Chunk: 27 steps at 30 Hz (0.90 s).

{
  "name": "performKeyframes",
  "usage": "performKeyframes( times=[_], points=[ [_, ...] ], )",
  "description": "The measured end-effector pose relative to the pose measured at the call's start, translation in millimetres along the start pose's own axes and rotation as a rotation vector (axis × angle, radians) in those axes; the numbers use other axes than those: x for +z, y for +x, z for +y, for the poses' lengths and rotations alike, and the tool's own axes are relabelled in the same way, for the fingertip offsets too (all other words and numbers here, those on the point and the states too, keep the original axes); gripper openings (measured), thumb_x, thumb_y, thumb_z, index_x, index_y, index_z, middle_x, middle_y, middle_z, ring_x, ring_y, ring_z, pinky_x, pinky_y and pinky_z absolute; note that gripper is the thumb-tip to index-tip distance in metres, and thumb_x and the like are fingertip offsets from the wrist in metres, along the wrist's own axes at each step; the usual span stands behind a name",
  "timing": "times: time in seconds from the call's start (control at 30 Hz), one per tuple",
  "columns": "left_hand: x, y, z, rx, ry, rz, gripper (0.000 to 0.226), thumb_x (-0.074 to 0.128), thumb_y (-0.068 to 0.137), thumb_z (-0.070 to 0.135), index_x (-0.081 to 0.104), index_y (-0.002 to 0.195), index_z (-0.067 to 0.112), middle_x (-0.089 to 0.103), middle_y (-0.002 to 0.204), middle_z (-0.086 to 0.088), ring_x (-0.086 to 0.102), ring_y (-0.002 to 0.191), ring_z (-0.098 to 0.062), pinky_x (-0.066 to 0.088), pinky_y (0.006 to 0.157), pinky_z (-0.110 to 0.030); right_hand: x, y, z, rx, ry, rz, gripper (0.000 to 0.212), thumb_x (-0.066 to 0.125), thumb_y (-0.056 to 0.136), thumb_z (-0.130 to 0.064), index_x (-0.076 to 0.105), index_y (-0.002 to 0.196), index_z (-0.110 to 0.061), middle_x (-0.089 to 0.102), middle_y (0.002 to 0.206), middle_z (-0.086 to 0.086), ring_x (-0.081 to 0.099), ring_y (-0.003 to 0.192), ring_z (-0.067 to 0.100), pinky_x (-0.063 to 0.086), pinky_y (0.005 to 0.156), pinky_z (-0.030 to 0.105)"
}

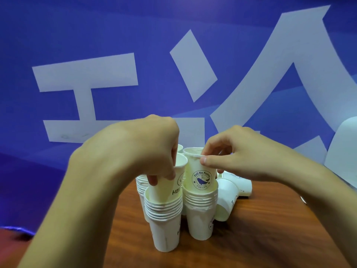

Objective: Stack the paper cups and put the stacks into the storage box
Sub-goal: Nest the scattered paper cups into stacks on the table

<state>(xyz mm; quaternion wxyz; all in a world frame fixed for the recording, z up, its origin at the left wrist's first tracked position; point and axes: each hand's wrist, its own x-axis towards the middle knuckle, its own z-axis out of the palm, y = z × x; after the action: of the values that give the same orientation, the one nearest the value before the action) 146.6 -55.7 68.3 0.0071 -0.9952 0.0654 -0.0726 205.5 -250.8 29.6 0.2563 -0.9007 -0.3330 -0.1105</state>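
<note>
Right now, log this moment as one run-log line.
left hand: grips cup partly in left stack | right hand: pinches whale cup rim atop right stack | loose cups: lying on table | stage: stacking

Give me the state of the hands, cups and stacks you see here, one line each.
Left hand: grips the tilted cup from above.
Right hand: pinches the whale cup by its rim.
Tilted cup: partly inside the left stack.
Whale cup: upright, partly inside the right stack.
Left stack: upright on the table.
Right stack: upright on the table.
Loose cups: tipped over beside the right stack.
</note>
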Motion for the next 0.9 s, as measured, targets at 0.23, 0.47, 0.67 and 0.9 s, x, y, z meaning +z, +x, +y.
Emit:
performKeyframes(
  times=[0.23,0.47,0.67,0.9],
  points=[
    [19,21,0,-0.018,-0.126,-0.358,0.008,0.073,0.085,0.019,0.072,0.088,0.011,0.076,0.073,-0.004,0.074,0.062,-0.017,0.058,0.059,-0.024,18,0,-1,0.042,-0.079,-0.113,0.019,0.063,0.092,-0.044,0.073,0.081,-0.033,0.067,0.069,-0.024,0.063,0.068,-0.005,0.046,0.062,0.017],
    [31,32,6,0.005,-0.02,-0.5,0.014,0.076,0.083,0.025,0.066,0.079,0.016,0.069,0.054,0.0,0.066,0.045,-0.01,0.049,0.055,-0.021,38,0,-7,0.066,-0.172,-0.151,0.017,0.062,0.087,-0.046,0.076,0.09,-0.036,0.071,0.089,-0.016,0.063,0.085,0.006,0.058,0.079,0.04],
    [29,33,8,0.004,-0.002,-0.508,0.015,0.079,0.08,0.026,0.066,0.079,0.018,0.065,0.052,0.001,0.061,0.04,-0.009,0.045,0.05,-0.019,46,-1,-8,0.12,-0.213,-0.192,0.018,0.06,0.087,-0.044,0.076,0.092,-0.037,0.073,0.091,-0.011,0.066,0.087,0.013,0.058,0.077,0.036],
    [11,11,17,-0.06,0.003,-0.242,0.037,0.075,0.078,0.053,0.066,0.105,0.029,0.076,0.085,0.012,0.067,0.05,-0.004,0.053,0.059,-0.025,23,-14,-5,0.125,-0.108,-0.117,0.032,0.058,0.086,-0.059,0.07,0.106,-0.037,0.07,0.105,-0.02,0.062,0.097,0.008,0.053,0.085,0.036]
  ],
)
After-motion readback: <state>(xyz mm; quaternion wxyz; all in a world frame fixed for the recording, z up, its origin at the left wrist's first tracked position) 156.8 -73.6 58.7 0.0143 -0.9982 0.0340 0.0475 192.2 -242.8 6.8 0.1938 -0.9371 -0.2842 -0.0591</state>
